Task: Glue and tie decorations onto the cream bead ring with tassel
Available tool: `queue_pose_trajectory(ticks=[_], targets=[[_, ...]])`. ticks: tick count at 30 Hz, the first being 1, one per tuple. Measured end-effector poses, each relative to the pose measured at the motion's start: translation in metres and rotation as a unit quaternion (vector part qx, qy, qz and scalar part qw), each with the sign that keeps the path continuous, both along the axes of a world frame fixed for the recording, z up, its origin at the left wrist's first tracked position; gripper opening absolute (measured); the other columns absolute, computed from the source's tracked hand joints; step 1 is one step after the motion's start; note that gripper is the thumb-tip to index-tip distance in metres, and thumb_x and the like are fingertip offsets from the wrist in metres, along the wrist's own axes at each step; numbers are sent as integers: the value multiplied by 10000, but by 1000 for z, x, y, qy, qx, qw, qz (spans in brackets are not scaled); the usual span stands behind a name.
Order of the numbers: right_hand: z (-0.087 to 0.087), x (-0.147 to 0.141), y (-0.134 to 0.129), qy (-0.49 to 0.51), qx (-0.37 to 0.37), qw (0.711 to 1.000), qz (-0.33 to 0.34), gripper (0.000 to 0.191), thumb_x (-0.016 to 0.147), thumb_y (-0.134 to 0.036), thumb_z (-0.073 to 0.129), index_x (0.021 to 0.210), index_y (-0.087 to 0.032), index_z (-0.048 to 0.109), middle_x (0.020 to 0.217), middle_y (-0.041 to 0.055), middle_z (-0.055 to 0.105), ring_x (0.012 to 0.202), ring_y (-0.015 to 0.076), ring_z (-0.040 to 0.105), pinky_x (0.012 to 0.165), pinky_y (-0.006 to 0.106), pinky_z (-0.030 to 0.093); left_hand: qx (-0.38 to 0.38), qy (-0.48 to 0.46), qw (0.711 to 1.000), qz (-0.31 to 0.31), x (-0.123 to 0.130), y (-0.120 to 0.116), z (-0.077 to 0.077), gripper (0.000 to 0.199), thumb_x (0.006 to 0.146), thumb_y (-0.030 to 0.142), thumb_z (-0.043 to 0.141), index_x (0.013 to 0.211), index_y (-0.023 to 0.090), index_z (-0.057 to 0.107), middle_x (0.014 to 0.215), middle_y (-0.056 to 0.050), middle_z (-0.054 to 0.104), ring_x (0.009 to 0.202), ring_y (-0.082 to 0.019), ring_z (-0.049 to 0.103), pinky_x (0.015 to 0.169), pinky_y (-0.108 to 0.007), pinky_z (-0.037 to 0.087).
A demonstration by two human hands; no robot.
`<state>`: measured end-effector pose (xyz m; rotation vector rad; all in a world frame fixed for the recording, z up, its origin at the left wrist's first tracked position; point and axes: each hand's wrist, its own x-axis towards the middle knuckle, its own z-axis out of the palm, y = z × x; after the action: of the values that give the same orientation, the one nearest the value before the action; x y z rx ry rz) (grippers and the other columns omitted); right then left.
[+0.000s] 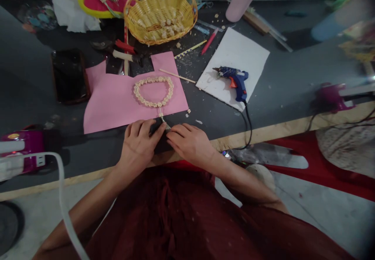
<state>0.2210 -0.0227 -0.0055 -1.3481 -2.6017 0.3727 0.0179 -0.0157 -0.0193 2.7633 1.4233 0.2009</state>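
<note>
A loop of small cream beads or flower-like pieces (154,92) lies on a sheet of pink paper (114,100). From its near side a thin pale cord (161,116) runs down toward me, over the paper's edge. My left hand (140,139) is closed at the cord's lower end, with the thumb and fingertips on it. Close beside it, my right hand (191,145) is also closed, its fingertips pinched on the same end. A small pale tip shows between the two hands, and the fingers hide the rest.
A blue glue gun (234,79) lies on a white board (211,70), its cable hanging over the table edge. Behind are a yellow wicker basket (164,12), a pink marker (210,41) and pliers (120,53). A dark phone (70,76) lies left, near a purple device (26,150).
</note>
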Motion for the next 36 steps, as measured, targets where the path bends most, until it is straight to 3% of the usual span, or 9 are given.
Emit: queue_pose_trajectory(ticks=[7, 13, 28, 36], targets=[[-1, 7, 4, 31, 2, 999, -26, 288, 1009, -263, 428, 1021, -162, 697, 991, 72, 690, 880, 180, 605, 783, 309, 467, 1, 5, 1000, -18, -4, -2, 1, 513, 874, 73, 477, 1367, 195, 552, 1324, -148, 561, 1130, -327, 489, 939, -505, 441], [-4, 14, 4, 45, 3, 998, -43, 263, 1001, -249, 443, 1006, -167, 693, 1010, 80, 696, 896, 179, 624, 807, 311, 487, 6, 3, 1000, -14, -5, -2, 0, 501, 885, 81, 469, 1365, 198, 553, 1331, -138, 570, 1144, -322, 493, 963, -496, 429], [-12, 49, 33, 51, 1, 976, -211, 206, 968, -218, 490, 1066, -173, 666, 1011, 84, 686, 908, 199, 648, 777, 297, 484, 25, -8, 1000, -15, -6, -2, -5, 504, 887, 67, 461, 1363, 198, 565, 1313, -138, 584, 1138, -315, 499, 965, -486, 417], [-15, 46, 38, 42, -9, 971, -233, 163, 933, -297, 584, 1007, -176, 665, 971, 72, 678, 849, 188, 639, 711, 282, 440, 28, -7, 1000, -13, -6, -3, -6, 509, 879, 68, 475, 1361, 201, 569, 1322, -135, 584, 1135, -311, 499, 961, -485, 419]])
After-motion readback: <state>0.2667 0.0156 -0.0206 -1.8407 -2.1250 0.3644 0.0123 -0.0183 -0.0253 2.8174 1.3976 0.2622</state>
